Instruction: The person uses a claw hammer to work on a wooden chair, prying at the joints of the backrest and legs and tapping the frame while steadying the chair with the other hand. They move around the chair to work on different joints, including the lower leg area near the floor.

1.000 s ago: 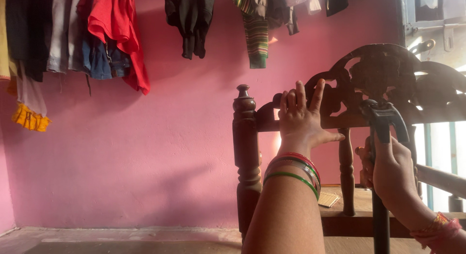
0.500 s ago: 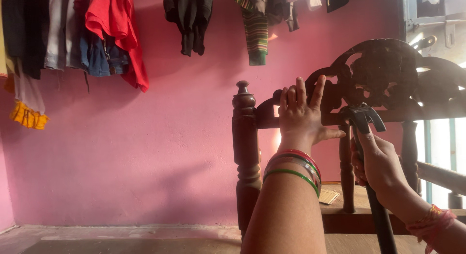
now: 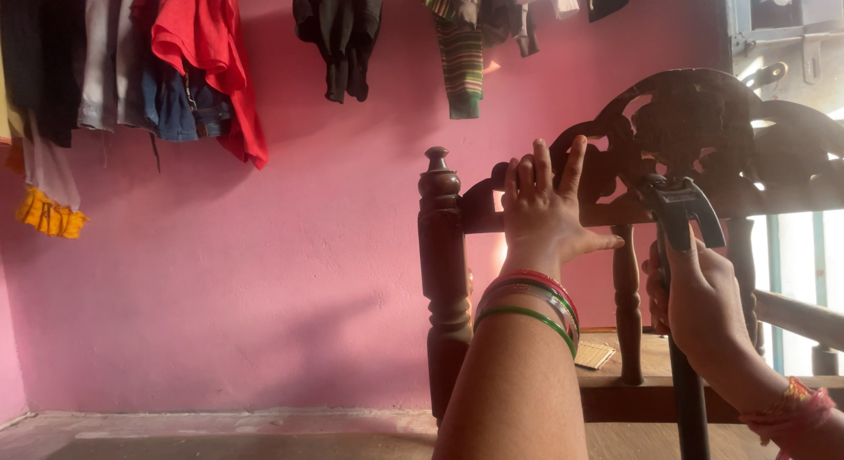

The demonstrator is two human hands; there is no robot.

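Left hand [image 3: 545, 209] is raised flat against the carved chair back [image 3: 703, 135], fingers straight and close together pointing up, thumb stuck out to the right; palm pressed on the wood approx. where the top rail meets the carving. Wrist carries red and green bangles [image 3: 532, 297]. Right hand [image 3: 699, 293] is wrapped tight round the handle of a hammer [image 3: 677, 214], fist closed, w/ the thumb side up near the head. Red-orange thread bracelet [image 3: 796, 403] on that wrist.

Hammer: dark metal claw head, dull and worn, claw curving down to the right; head sits right at the lower edge of the carved panel, touching or just short of it, can't tell which. Handle is dark, straight, runs down past the fist to the bottom edge of the view.

Chair: dark brown wood, arched back w/ cut-out scroll carving, turned corner post [image 3: 444, 266] w/ a knob on top at the left edge, a thin turned spindle [image 3: 626, 302] between back and seat. Seat [image 3: 633, 372] is a flat plank; a small pale woven piece [image 3: 593, 354] lies on it near the left edge.

Behind: pink wall [image 3: 264, 293], clothes [image 3: 193, 73] hanging along the top, incl. a red garment, jeans, a striped piece. Window [image 3: 791, 38] at the right, bright.
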